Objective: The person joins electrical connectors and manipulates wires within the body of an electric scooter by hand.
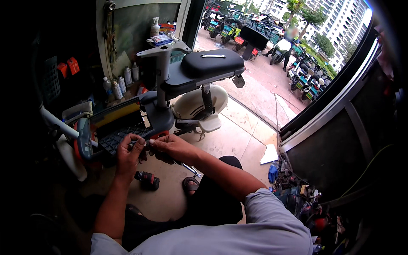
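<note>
I see left hand [130, 153] and right hand [173, 147] nearly meeting, thumb and forefinger of each drawn narrow; cannot tell what sits between fingertips, too small. Both beside electric scooter's [159, 112] ribbed footboard [121, 139]. Combination wrench [213, 56] rests on scooter's black seat [208, 68]. Cordless power tool [147, 179] lies on floor [170, 199], near sandal [191, 184].

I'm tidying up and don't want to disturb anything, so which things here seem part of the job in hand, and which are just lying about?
Probably part of the job:
scooter, in front of the left hand and right hand
wrench on its seat
power tool on the floor
Anything pinched is too small to tell.

Probably just lying about:
spray cans
blue glove
white panel
</note>
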A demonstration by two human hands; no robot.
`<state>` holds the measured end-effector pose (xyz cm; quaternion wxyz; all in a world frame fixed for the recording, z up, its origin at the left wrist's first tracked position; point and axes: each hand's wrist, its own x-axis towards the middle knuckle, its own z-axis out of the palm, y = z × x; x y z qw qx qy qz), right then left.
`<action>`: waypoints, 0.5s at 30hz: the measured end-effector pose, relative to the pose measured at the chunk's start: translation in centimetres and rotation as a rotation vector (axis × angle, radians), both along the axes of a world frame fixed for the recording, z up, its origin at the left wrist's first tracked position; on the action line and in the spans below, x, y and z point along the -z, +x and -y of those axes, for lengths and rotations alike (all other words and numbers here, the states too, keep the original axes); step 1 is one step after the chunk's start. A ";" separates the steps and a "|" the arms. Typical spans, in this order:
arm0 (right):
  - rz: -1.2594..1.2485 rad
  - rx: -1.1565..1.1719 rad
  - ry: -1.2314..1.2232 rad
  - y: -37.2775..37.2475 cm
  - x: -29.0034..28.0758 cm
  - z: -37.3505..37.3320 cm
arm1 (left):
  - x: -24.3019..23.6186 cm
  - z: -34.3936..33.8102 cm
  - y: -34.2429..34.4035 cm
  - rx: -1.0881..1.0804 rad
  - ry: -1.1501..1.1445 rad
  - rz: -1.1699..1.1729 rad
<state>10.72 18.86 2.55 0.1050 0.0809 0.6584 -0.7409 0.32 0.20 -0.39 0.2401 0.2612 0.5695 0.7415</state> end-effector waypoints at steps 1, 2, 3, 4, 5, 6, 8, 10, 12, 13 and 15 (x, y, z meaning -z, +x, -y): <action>-0.004 -0.004 0.001 0.0 -0.1 0.0 | 0.1 -0.1 0.0 -0.001 0.002 -0.007; -0.007 -0.009 0.001 0.1 -0.1 0.1 | 0.0 -0.2 0.0 -0.004 0.004 0.000; -0.011 -0.015 0.005 0.1 -0.2 0.2 | -0.1 -0.1 0.2 -0.009 0.009 0.005; -0.005 -0.010 0.009 0.0 -0.1 0.3 | -0.2 0.0 0.3 -0.015 0.013 0.011; 0.001 -0.005 0.014 0.0 0.0 0.3 | -0.4 0.1 0.4 -0.015 0.004 0.014; 0.008 0.003 0.015 -0.1 0.1 0.2 | -0.6 0.0 0.5 -0.013 -0.009 0.017; 0.029 0.002 -0.027 0.0 0.5 -0.1 | -1.0 -0.1 0.7 -0.006 -0.027 0.018; 0.053 0.007 -0.074 0.0 0.4 -0.2 | -1.3 -0.2 0.7 -0.003 -0.032 0.007; 0.079 0.025 -0.124 0.2 0.2 -0.2 | -1.3 -0.1 0.8 0.020 -0.025 0.009; 0.068 0.007 -0.142 0.2 0.0 -0.2 | -1.4 -0.1 0.8 0.032 -0.019 0.007; 0.137 -0.026 -0.160 0.5 -1.4 -0.2 | -1.8 0.0 1.2 0.020 0.037 0.038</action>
